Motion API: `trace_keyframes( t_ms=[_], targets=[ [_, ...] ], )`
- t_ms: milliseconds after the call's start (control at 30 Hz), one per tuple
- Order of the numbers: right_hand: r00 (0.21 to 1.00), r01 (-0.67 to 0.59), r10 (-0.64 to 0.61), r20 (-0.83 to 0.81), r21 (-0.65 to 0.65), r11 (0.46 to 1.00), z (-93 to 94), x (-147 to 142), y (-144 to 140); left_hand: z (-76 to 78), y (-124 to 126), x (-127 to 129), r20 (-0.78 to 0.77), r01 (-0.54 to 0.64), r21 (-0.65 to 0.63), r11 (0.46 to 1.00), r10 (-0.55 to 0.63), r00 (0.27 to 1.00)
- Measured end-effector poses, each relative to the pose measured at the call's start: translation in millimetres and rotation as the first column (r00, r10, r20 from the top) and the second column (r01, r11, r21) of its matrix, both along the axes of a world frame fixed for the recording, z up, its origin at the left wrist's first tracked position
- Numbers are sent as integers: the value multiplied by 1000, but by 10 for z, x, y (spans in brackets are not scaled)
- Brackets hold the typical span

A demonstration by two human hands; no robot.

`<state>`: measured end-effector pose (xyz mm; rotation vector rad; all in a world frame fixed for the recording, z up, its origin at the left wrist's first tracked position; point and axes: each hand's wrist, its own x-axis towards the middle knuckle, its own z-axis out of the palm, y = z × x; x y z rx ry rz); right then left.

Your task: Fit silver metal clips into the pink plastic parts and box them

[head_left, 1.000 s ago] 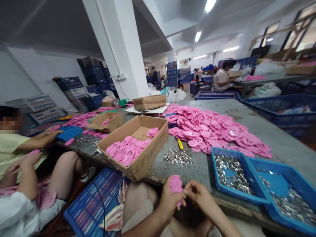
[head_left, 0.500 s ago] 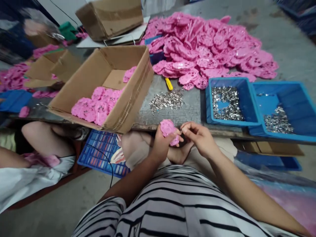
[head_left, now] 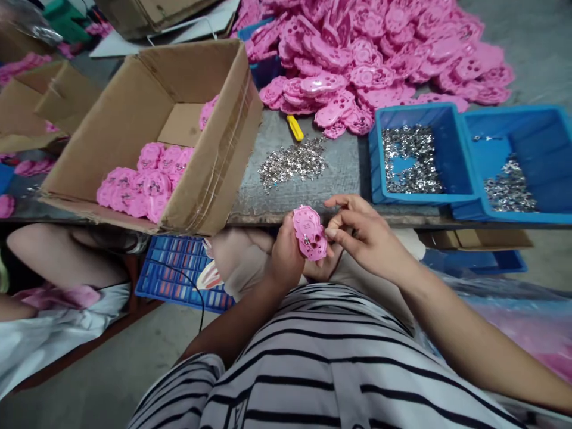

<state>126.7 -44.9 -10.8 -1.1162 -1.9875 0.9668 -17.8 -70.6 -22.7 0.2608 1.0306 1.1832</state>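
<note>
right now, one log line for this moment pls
left hand: holds pink plastic piece | right hand: fingertips at the piece's edge | loose metal bits on table beyond | cardboard box at left

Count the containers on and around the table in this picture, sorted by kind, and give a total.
Cardboard boxes: 3, the big open one, a smaller one, and one at the top edge.
Blue trays of metal parts: 2, and.
Blue slatted crate under the table: 1.
Total: 6

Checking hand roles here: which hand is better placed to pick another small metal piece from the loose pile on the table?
Probably the right hand: its fingers look free at the pink part, which the left hand grips. The metal pile lies just ahead.
</note>
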Motion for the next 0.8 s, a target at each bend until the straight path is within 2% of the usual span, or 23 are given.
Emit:
trace_keyframes(
  t_ms=[167,500,667,800],
  targets=[
    [996,-22,17,91,57,998,-22,-3,-14,-78,-13,10,-84,-65,127,990,76,994],
    [995,-37,35,91,20,999,-93,-74,-52,-159,-49,-9,-167,-38,124,992,58,984],
    [994,-37,34,108,23,999,-63,-85,-65,-143,-74,11,-57,-57,173,983,68,996],
    [995,-32,31,93,4,999,-77,-97,-92,-52,-59,37,33,-20,118,993,16,999]
  ],
)
